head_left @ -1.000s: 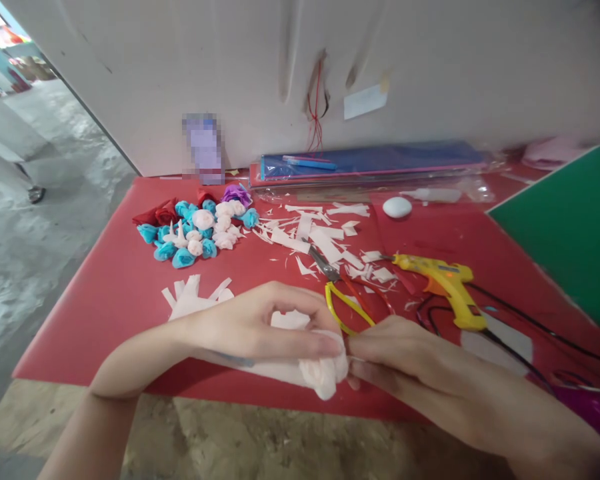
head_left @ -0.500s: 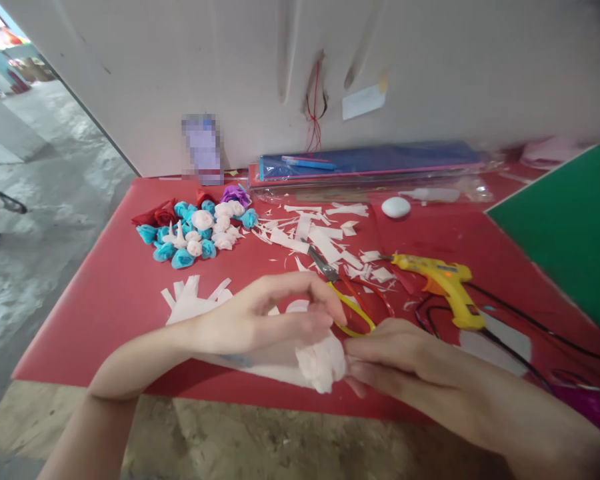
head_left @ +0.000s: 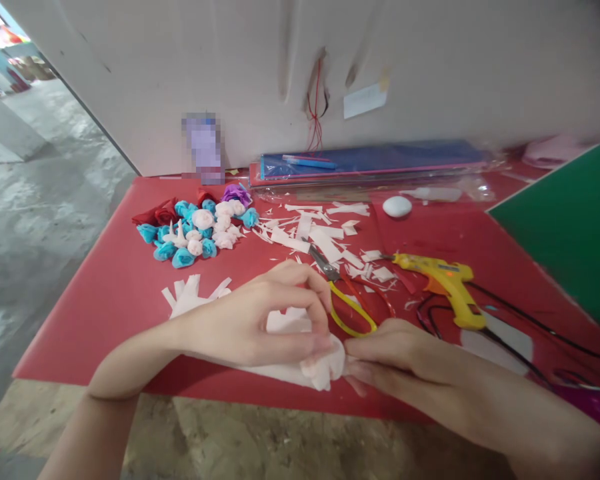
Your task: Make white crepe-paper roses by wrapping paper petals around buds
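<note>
A pale pink paper flower is between my two hands near the table's front edge. My right hand pinches its base, which the fingers partly hide. My left hand is closed over the flower from the other side, thumb and fingertips pinching at its upper petals. Under my left hand and wrist lie pale paper pieces, some cut into strips. Just beyond my hands, scissors with yellow and red handles rest among pale paper scraps.
A yellow glue gun with a black cord lies at the right, near a green board. Finished blue, pink, red and purple paper flowers are heaped at the left. Behind stand wrapped paper packs and a white egg-shaped object.
My left hand's fingers have curled and come down onto the flower's petals. My right hand keeps its place at the flower's base.
</note>
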Available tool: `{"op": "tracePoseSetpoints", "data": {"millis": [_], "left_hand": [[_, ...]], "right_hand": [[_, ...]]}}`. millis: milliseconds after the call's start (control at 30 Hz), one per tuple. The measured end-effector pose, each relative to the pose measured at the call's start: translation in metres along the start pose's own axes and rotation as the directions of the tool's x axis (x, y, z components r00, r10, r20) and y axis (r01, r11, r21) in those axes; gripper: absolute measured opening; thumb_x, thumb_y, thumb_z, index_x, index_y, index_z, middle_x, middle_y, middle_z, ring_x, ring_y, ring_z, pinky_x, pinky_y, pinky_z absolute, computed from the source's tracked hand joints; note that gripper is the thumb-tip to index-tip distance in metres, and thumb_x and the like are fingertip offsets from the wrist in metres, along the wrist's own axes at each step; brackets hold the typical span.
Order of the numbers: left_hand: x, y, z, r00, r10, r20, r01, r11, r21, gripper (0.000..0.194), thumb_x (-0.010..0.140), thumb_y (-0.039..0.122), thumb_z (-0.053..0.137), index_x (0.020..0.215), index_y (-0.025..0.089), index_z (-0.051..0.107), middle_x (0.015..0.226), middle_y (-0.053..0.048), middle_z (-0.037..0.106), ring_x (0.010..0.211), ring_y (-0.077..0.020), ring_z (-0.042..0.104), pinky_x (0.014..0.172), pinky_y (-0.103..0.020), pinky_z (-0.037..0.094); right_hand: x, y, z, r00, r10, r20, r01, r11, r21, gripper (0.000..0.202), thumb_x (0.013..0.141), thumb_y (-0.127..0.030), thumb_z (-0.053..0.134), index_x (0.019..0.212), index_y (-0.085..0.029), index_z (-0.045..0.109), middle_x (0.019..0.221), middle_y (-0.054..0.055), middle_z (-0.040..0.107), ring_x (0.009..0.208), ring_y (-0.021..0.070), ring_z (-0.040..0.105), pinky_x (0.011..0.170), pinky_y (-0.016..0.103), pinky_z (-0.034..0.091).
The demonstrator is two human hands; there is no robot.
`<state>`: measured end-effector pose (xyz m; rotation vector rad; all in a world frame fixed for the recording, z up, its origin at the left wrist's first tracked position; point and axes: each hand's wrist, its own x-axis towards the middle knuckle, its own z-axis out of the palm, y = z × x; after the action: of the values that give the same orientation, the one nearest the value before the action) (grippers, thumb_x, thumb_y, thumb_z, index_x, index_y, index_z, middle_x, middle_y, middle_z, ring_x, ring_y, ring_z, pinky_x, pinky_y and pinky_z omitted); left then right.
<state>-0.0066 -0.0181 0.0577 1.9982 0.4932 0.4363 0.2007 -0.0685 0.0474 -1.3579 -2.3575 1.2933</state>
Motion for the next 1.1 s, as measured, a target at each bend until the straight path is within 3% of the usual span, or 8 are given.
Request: {"op": "tracePoseSetpoints", "data": {"millis": [167, 500, 900, 1000, 1067, 1100], "left_hand": [[0.0, -0.003, 0.0, 0.998, 0.023, 0.053, -0.019, 0.997, -0.08, 0.007, 0.08, 0.019, 0.054, 0.075, 0.015, 0.055, 0.096, -0.004, 0.05, 0.091, -0.011, 0.05, 0.088, -0.023, 0.039], [-0.001, -0.006, 0.001, 0.992, 0.061, 0.112, -0.057, 0.998, -0.041, 0.004, 0.076, 0.018, 0.058, 0.076, 0.015, 0.056, 0.099, -0.007, 0.051, 0.098, -0.0137, 0.051, 0.089, -0.027, 0.042], [0.002, -0.004, -0.001, 0.979, 0.03, 0.203, -0.006, 0.993, -0.118, 0.007, 0.083, 0.015, 0.048, 0.077, 0.014, 0.052, 0.098, -0.008, 0.053, 0.093, -0.0127, 0.051, 0.087, -0.025, 0.042], [0.003, -0.004, 0.001, 0.993, 0.059, 0.098, -0.048, 0.992, -0.118, 0.006, 0.083, 0.016, 0.048, 0.078, 0.015, 0.052, 0.094, -0.007, 0.055, 0.091, -0.0125, 0.052, 0.085, -0.025, 0.042], [0.002, -0.006, 0.003, 0.988, 0.121, -0.099, -0.127, 0.99, -0.056, 0.006, 0.084, 0.017, 0.047, 0.081, 0.016, 0.052, 0.089, -0.006, 0.056, 0.089, -0.0127, 0.052, 0.084, -0.026, 0.043], [0.001, -0.008, 0.004, 0.962, 0.177, -0.21, -0.177, 0.984, 0.02, 0.004, 0.083, 0.017, 0.048, 0.082, 0.017, 0.052, 0.087, -0.005, 0.056, 0.088, -0.0129, 0.052, 0.084, -0.027, 0.042]], "right_hand": [[0.0, 0.0, -0.001, 1.0, -0.022, 0.008, 0.021, 0.999, 0.025, 0.029, 0.086, -0.03, 0.04, 0.075, -0.021, 0.064, 0.068, 0.001, 0.062, 0.063, 0.0136, 0.059, 0.058, 0.024, 0.044], [0.004, 0.002, 0.001, 0.998, -0.047, 0.044, 0.042, 0.993, 0.113, 0.029, 0.084, -0.036, 0.044, 0.073, -0.022, 0.067, 0.067, 0.0, 0.063, 0.06, 0.0136, 0.057, 0.057, 0.024, 0.045], [0.006, 0.006, 0.002, 0.992, -0.029, 0.124, 0.011, 0.989, 0.145, 0.034, 0.087, -0.037, 0.041, 0.067, -0.018, 0.062, 0.063, 0.0, 0.056, 0.06, 0.0119, 0.053, 0.056, 0.022, 0.043], [0.007, 0.005, 0.001, 0.989, 0.002, 0.147, -0.038, 0.969, 0.244, 0.033, 0.086, -0.036, 0.042, 0.064, -0.017, 0.057, 0.06, -0.001, 0.051, 0.058, 0.0103, 0.05, 0.054, 0.021, 0.04], [0.009, 0.005, 0.001, 0.989, 0.013, 0.147, -0.07, 0.917, 0.392, 0.035, 0.087, -0.038, 0.041, 0.062, -0.016, 0.053, 0.053, -0.003, 0.045, 0.049, 0.0078, 0.043, 0.047, 0.02, 0.035], [0.009, 0.005, 0.002, 0.991, 0.016, 0.137, -0.08, 0.874, 0.479, 0.036, 0.087, -0.039, 0.04, 0.061, -0.016, 0.05, 0.05, -0.004, 0.042, 0.045, 0.0068, 0.039, 0.044, 0.02, 0.032]]}}
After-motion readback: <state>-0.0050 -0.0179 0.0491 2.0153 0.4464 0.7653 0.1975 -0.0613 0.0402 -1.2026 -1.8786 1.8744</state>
